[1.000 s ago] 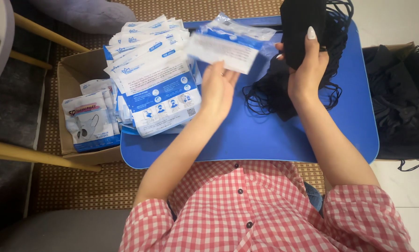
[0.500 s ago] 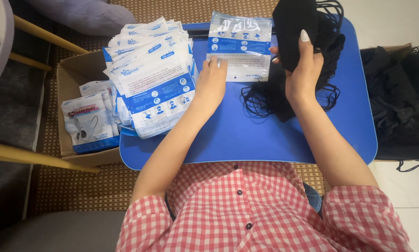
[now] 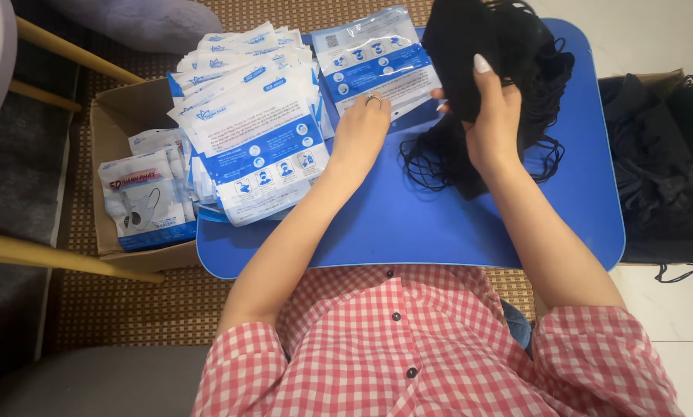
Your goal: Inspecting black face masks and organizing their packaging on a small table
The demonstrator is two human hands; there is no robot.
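The right hand [image 3: 495,123] grips a bunch of black masks [image 3: 485,54] with loopy strings over the blue tray [image 3: 439,224], while the left hand [image 3: 360,131] lies open, fingers flat on a white-and-blue packet [image 3: 373,62].

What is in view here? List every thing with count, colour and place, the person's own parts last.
lap table: one, blue, centre
empty pouches: a fanned stack, white and blue, table's left
single pouch: one, white and blue, under the left hand
black masks: a bundle, in the right hand
cardboard box: one, brown, left of table
filled packs: several, white and blue, in that box
mask pile: black, right of table
left hand: flat on the single pouch
right hand: gripping the black masks
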